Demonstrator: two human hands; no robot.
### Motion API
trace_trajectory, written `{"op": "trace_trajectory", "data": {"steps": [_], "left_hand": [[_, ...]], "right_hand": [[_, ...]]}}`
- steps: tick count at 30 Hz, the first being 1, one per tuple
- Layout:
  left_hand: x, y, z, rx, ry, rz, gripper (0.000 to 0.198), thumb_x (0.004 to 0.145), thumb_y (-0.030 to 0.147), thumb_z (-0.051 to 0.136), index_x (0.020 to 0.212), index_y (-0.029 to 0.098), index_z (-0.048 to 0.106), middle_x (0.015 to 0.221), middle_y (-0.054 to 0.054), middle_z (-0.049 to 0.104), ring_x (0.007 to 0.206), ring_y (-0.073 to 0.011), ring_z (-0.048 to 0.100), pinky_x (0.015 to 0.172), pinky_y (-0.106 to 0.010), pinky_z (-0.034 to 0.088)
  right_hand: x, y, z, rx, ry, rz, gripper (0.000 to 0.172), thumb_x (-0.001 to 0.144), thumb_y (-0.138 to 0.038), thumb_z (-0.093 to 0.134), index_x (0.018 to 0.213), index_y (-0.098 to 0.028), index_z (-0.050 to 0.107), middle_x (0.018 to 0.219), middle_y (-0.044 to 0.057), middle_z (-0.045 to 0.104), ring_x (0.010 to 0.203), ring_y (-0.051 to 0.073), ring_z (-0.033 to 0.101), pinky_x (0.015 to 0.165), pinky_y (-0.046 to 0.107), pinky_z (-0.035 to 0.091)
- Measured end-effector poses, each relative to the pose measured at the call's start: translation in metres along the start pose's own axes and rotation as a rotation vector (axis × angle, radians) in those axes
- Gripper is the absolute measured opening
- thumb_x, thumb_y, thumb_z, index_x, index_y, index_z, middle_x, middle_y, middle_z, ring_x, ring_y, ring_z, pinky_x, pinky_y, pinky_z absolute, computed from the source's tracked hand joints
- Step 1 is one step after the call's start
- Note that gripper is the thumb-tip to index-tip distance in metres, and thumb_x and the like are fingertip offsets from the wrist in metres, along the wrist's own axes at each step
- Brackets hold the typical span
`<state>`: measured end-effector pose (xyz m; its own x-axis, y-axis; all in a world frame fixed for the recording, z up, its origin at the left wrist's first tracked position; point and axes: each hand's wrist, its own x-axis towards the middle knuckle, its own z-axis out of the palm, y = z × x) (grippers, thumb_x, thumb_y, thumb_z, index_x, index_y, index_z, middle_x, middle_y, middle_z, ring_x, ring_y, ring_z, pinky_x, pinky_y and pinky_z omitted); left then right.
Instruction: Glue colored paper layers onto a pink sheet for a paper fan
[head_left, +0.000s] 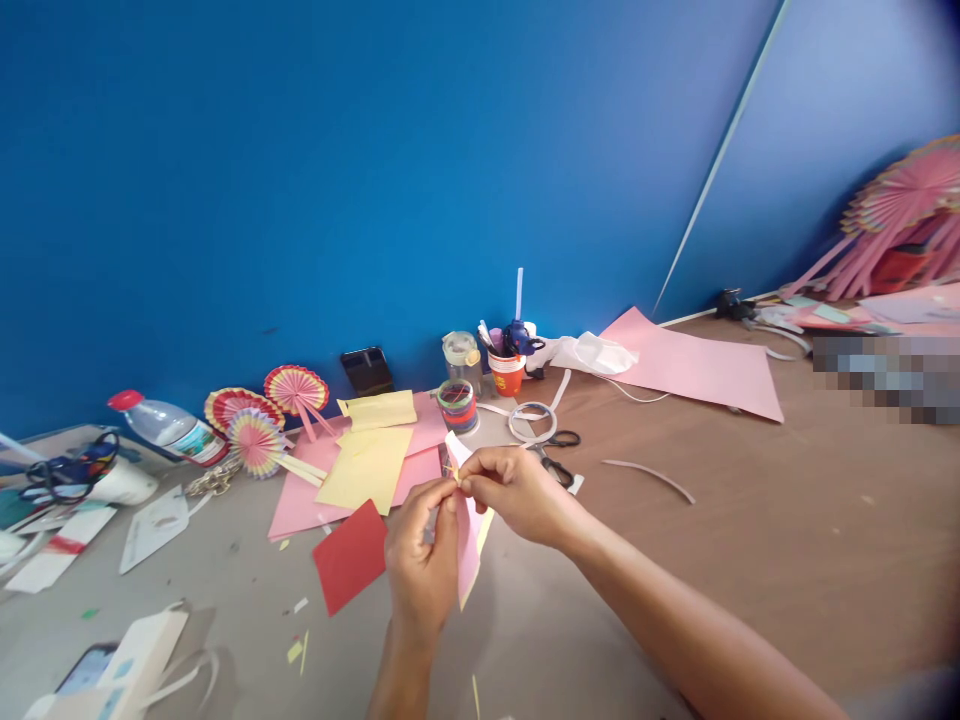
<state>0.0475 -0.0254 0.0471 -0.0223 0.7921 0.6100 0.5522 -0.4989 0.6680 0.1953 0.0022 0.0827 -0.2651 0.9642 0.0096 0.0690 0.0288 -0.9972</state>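
Near the middle of the view, my left hand (pixel 426 545) and my right hand (pixel 517 490) meet at the fingertips. Both pinch a narrow piece of folded paper (pixel 469 548), pink with pale yellow edges. Its white upper end sticks up above the fingers, and its lower part hangs down between my hands. The exact spot being pinched is small and partly covered by the fingers. To the left of my left hand lies a red paper (pixel 351 556). Black-handled scissors (pixel 559 470) and a roll of white tape (pixel 532 423) lie just behind my right hand.
Yellow sheets (pixel 365 468) lie on pink paper, with paper rosettes (pixel 256 441) and a bottle (pixel 169 428) to the left. A red cup (pixel 506 374) holds pens behind. Pink paper (pixel 697 370) is at the right, a phone (pixel 88 668) at the lower left.
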Motion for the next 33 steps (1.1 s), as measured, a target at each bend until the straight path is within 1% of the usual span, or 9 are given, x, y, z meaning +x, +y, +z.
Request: {"op": "trace_trajectory", "data": {"steps": [4,9,13,18,24,26,28,31,33], "left_hand": [[-0.0017,-0.0021,0.0007,-0.007,0.006,-0.053,0.022,0.086,0.021,0.057,0.1,0.036,0.065,0.092,0.003,0.071,0.084,-0.0208,0.069,0.067,-0.034,0.061],[-0.0011,-0.0034,0.0004,-0.005,0.009,-0.056,0.022,0.086,0.021,0.057,0.099,0.037,0.065,0.092,0.003,0.072,0.08,-0.0204,0.07,0.064,-0.033,0.062],[-0.0005,-0.0028,-0.0002,0.005,-0.001,-0.054,0.024,0.085,0.02,0.057,0.099,0.037,0.065,0.091,0.004,0.072,0.081,-0.0204,0.069,0.066,-0.033,0.062],[-0.0015,-0.0014,0.001,0.002,0.001,-0.026,0.024,0.086,0.02,0.056,0.1,0.037,0.064,0.091,0.003,0.071,0.084,-0.0215,0.069,0.069,-0.036,0.062],[-0.0018,-0.0014,0.0012,-0.006,0.001,-0.058,0.022,0.086,0.021,0.056,0.098,0.038,0.064,0.09,0.004,0.071,0.08,-0.0206,0.069,0.063,-0.034,0.062],[-0.0021,-0.0005,0.0014,-0.024,-0.001,-0.073,0.02,0.086,0.022,0.057,0.098,0.036,0.064,0.091,0.003,0.071,0.081,-0.0204,0.069,0.064,-0.033,0.062],[-0.0026,0.0008,0.0018,-0.036,0.002,-0.097,0.017,0.087,0.023,0.056,0.097,0.031,0.066,0.092,0.0,0.071,0.083,-0.0201,0.068,0.067,-0.032,0.06],[-0.0031,0.0022,0.0026,-0.025,0.014,-0.122,0.015,0.087,0.023,0.054,0.096,0.023,0.067,0.092,-0.003,0.07,0.084,-0.0182,0.067,0.072,-0.029,0.057],[-0.0031,0.0023,0.0032,-0.023,0.018,-0.118,0.016,0.087,0.022,0.054,0.096,0.021,0.067,0.092,-0.003,0.07,0.085,-0.0169,0.066,0.074,-0.028,0.055]], "right_hand": [[0.0,0.0009,0.0014,-0.063,0.038,0.007,0.013,0.075,-0.013,0.051,0.07,-0.017,0.061,0.057,-0.004,0.054,0.054,0.009,0.048,0.052,0.021,0.035],[-0.0012,-0.0028,0.0015,-0.079,0.056,-0.006,0.013,0.072,-0.01,0.049,0.069,-0.017,0.06,0.06,-0.004,0.055,0.056,0.009,0.047,0.052,0.02,0.035],[-0.0028,-0.0059,0.001,-0.023,0.038,0.002,0.003,0.073,-0.017,0.057,0.071,-0.017,0.059,0.063,-0.003,0.056,0.058,0.009,0.048,0.053,0.021,0.036],[-0.0015,-0.0032,-0.0001,-0.006,0.04,0.022,0.006,0.072,-0.016,0.055,0.068,-0.016,0.058,0.06,-0.004,0.054,0.056,0.009,0.047,0.05,0.02,0.034],[-0.0008,-0.0043,0.0003,-0.077,0.04,0.016,0.012,0.068,-0.009,0.051,0.07,-0.017,0.06,0.058,-0.005,0.052,0.052,0.008,0.041,0.048,0.02,0.03],[-0.0011,-0.005,0.0007,-0.103,0.055,0.01,0.012,0.068,-0.008,0.05,0.068,-0.017,0.059,0.057,-0.006,0.05,0.052,0.007,0.039,0.048,0.02,0.029],[-0.0014,-0.0045,0.0007,-0.102,0.057,0.003,0.011,0.069,-0.01,0.051,0.067,-0.017,0.059,0.058,-0.005,0.051,0.053,0.008,0.041,0.049,0.02,0.03],[-0.0019,-0.0028,0.0001,-0.064,0.015,-0.002,0.011,0.071,-0.013,0.052,0.072,-0.017,0.062,0.062,-0.004,0.056,0.056,0.009,0.045,0.051,0.02,0.033],[-0.0023,-0.003,0.0,-0.066,-0.001,-0.004,0.01,0.072,-0.015,0.053,0.073,-0.016,0.063,0.062,-0.004,0.055,0.057,0.009,0.045,0.051,0.02,0.033]]}}
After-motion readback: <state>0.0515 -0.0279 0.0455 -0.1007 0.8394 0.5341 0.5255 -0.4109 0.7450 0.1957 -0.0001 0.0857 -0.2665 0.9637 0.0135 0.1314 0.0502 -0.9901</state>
